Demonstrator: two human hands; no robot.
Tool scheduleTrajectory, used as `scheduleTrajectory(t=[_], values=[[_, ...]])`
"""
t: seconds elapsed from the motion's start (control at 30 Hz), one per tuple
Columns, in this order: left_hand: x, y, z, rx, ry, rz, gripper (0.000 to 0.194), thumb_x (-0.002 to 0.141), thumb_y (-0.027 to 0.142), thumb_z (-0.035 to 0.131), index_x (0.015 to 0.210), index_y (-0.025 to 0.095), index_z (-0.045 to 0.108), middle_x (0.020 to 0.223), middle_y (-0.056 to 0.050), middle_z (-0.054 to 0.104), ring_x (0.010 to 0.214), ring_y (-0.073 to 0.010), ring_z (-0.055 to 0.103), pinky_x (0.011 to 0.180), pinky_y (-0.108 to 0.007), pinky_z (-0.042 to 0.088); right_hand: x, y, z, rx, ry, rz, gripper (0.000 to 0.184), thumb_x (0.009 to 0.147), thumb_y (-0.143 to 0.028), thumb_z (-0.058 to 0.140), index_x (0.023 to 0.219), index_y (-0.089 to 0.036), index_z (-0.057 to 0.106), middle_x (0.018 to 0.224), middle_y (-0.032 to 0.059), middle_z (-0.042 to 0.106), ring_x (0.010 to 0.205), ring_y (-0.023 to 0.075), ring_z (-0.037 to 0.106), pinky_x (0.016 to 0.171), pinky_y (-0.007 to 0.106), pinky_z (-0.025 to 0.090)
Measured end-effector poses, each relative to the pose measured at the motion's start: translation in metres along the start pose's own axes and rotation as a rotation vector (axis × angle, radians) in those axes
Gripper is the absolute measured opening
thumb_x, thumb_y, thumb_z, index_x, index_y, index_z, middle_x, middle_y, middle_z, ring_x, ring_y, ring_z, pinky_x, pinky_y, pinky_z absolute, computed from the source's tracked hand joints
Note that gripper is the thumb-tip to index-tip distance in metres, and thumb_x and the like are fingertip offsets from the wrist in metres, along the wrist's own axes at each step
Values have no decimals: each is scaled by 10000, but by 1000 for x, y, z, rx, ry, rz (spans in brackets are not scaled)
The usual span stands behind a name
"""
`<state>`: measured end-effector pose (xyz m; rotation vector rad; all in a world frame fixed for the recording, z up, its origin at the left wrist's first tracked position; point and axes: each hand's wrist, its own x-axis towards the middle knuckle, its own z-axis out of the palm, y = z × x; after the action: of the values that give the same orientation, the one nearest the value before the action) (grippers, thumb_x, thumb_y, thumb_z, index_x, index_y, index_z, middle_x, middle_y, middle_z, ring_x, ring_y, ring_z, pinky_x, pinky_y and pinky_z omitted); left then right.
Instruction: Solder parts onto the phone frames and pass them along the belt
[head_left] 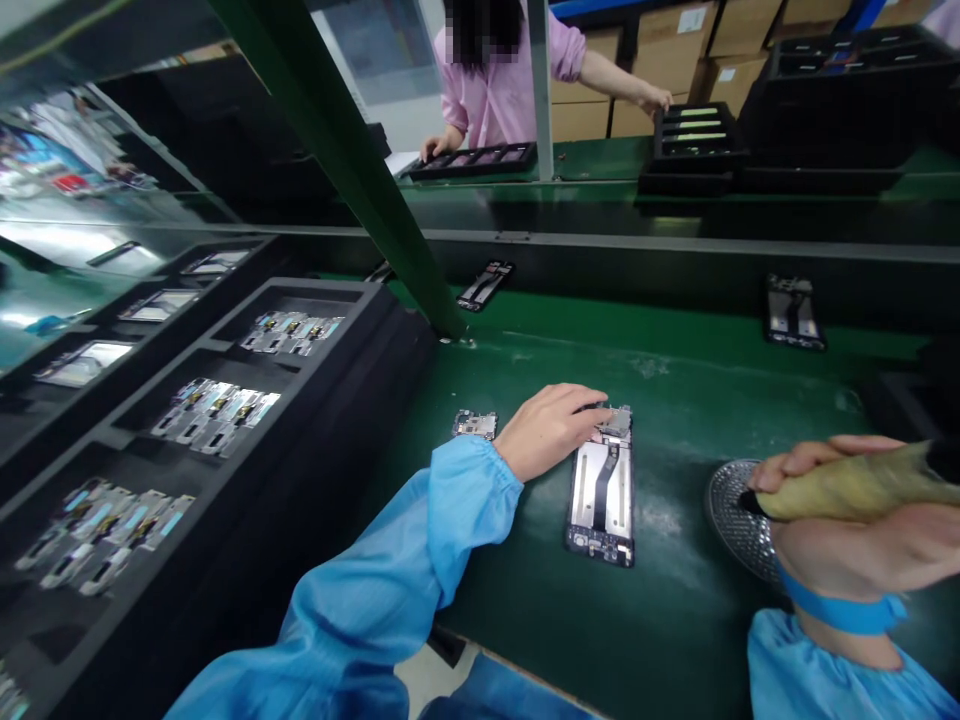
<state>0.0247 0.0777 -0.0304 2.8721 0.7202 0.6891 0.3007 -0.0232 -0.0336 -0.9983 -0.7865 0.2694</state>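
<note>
An opened phone (601,485) lies on the green bench with its metal backing and a dark ribbon cable exposed. My left hand (553,428) grips its upper end, fingertips on a small grey metal piece (618,420) there; the thumb is hidden. Beside my left wrist is a small circuit board (475,424). My right hand (847,545) is wrapped around a thick screwdriver (847,487) with a yellowish covering. Its black tip points left, over a round, silvery textured dish (731,500) partly covered by this hand. A blue band circles my right wrist.
A black foam tray (300,390) with several board panels (217,410) stands to the left. Further left, another tray holds phone parts (86,362). Two more opened phones (486,285) (793,312) lie at the back. A green post (352,170) slants overhead. Across the bench, a person (495,100) handles trays.
</note>
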Motion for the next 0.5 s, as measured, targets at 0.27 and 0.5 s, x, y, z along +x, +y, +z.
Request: scheduleTrajectory(t=[0.27,0.5], values=[[-7,4,1,-110,26,59,256,1080,282,546,1253,180,706,1327,-63,711,1191,-188,662,1022,-346,560,-4,-2,-2,6,35,73,751,682,-925,411,815,-212,608,529,20,503,351,233,464,324,393,403],[-16,3,7,-113,-3,49,269,1088,331,539,1250,204,712,1367,-56,699,1244,-198,664,1092,-392,515,-6,-23,16,-69,37,39,701,762,-887,389,816,-212,573,514,8,498,346,225,463,312,388,408]])
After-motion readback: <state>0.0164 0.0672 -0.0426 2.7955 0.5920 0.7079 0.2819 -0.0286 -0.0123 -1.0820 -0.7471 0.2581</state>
